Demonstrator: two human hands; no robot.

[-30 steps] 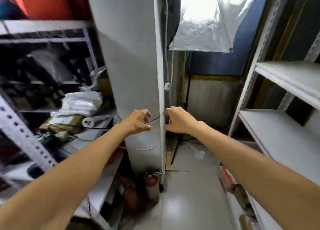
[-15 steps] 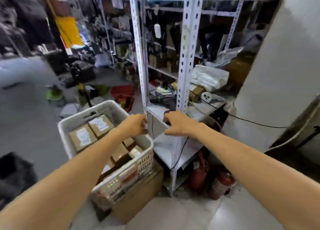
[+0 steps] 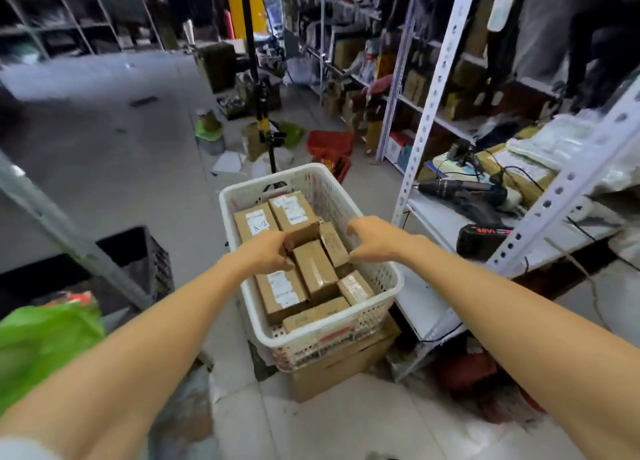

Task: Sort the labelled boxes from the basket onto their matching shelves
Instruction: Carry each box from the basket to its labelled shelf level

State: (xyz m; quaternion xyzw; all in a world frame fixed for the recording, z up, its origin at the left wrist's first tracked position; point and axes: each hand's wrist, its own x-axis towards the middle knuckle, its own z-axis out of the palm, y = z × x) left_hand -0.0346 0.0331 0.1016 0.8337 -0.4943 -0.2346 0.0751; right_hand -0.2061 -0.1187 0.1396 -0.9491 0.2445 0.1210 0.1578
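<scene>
Head view showed the tall white perforated-steel shelving rack [image 3: 438, 89] on my right, and just beside it the white plastic lattice basket [image 3: 325, 189] sitting on a plain brown cardboard carton [image 3: 339, 369]. Brown cardboard boxes with white labels [image 3: 315, 272] filled the basket, among them, at the far left, the box marked A-2 [image 3: 254, 222]. My hands were apart over them: my left hand [image 3: 266, 255] had its fingers curled against a box corner, grip unclear, while my right hand [image 3: 377, 240] hovered with loosely bent fingers, holding nothing.
</scene>
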